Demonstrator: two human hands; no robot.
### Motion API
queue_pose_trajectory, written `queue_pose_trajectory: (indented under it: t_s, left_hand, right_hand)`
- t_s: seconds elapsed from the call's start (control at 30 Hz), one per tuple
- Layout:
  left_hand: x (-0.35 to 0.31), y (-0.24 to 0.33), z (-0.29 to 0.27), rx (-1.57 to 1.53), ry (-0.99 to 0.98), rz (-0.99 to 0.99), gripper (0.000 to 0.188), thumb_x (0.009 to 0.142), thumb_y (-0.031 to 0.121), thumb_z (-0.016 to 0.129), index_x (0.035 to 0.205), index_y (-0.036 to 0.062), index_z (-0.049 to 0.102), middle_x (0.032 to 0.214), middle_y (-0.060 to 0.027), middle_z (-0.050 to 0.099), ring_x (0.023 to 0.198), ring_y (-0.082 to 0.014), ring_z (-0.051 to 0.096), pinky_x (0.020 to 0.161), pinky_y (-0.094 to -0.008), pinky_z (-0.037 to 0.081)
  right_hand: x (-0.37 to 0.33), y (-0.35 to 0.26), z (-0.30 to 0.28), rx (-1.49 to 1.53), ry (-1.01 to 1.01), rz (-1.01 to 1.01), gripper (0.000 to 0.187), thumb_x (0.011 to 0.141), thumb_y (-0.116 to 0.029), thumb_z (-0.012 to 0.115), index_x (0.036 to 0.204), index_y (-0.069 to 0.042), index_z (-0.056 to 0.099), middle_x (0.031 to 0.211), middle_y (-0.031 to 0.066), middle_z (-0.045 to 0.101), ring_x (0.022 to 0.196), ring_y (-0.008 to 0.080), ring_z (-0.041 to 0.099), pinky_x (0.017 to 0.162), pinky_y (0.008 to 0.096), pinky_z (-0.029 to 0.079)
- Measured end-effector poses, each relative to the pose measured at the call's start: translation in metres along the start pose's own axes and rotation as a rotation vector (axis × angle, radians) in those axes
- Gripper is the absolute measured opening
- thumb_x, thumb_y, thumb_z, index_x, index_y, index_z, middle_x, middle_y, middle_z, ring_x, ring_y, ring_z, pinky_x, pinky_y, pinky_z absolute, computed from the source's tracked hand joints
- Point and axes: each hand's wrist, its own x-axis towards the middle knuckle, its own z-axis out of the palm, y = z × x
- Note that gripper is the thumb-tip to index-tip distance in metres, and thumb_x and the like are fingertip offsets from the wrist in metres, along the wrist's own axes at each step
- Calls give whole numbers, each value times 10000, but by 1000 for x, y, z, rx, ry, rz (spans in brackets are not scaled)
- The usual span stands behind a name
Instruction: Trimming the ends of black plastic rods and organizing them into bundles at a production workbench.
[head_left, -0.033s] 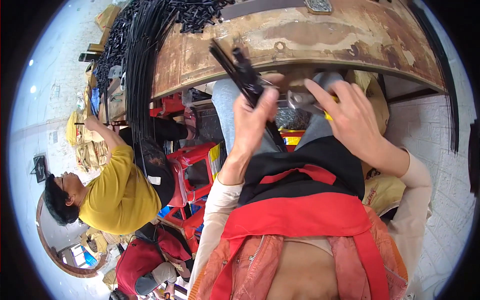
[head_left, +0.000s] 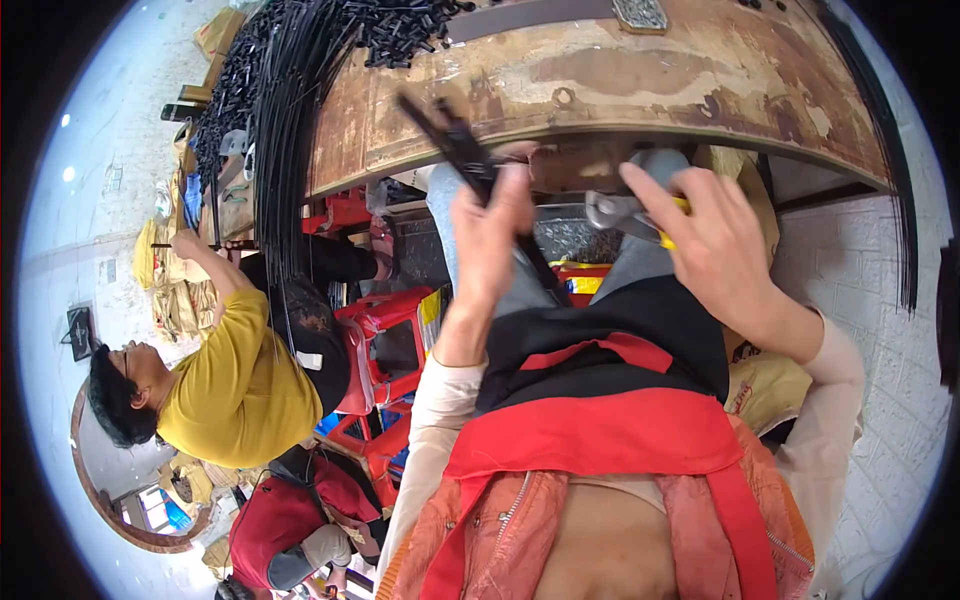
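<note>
My left hand is closed round a few long black rods, with shorter black pieces along their upper part. They slant over the front edge of the workbench, and their lower end runs down over my lap. Motion smears both hand and rods. On the right, my right hand grips pliers with a silver metal head and yellow handles. The pliers' head points left toward the rods, with a gap between them. Whether the jaws hold anything is too small to make out.
The worn wooden workbench bears a heap of short black tubes and a tray of small metal pieces. Long black rods hang over its left side. A person in yellow works at left, near red stools.
My left hand and the black rods have shifted slightly left and up, and the rods are more blurred. My right hand with the pliers has moved a little to the right, away from the rods.
</note>
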Motion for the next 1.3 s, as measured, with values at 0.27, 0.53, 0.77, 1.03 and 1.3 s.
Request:
queue_pose_trajectory:
  t_s: [0.27, 0.53, 0.77, 1.03, 1.3]
  left_hand:
    - [-14, 6, 3, -115, -242, 23, 571, 940, 331, 626, 1288, -88, 452, 627, 52, 355, 533, -46, 312, 489, -224, 264]
    - [-19, 7, -1, -125, -286, 43, 608, 911, 367, 659, 1269, -88, 472, 628, 50, 351, 543, -56, 312, 509, -229, 276]
    - [-22, 7, 0, -113, -276, 19, 516, 931, 316, 643, 1243, -71, 505, 633, 55, 356, 542, -52, 325, 510, -231, 288]
    - [-24, 7, 7, -114, -238, 4, 418, 948, 211, 624, 1281, -25, 533, 666, 65, 438, 567, -39, 393, 517, -204, 304]
    - [-30, 7, 1, -153, -353, 34, 560, 930, 297, 645, 1332, -50, 468, 668, 59, 425, 572, -42, 386, 523, -207, 309]
  right_hand:
    - [8, 9, 15, 128, -44, 82, 662, 737, 86, 593, 1361, -116, 502, 1024, 142, 528, 943, 329, 531, 841, 419, 449]
    - [18, -13, 32, 226, 14, -3, 637, 761, 88, 606, 1360, -109, 512, 1050, 148, 532, 951, 324, 532, 841, 408, 450]
    - [13, -16, 31, 147, 36, -8, 629, 764, 49, 633, 1361, -112, 513, 985, 127, 527, 896, 301, 535, 805, 405, 450]
    - [16, -11, 6, -16, 68, 35, 531, 792, 25, 623, 1299, -111, 542, 930, 131, 525, 858, 317, 560, 764, 408, 457]
    - [4, -19, 32, 302, -18, 105, 576, 790, 84, 580, 1333, -90, 505, 1053, 159, 526, 974, 344, 540, 838, 416, 453]
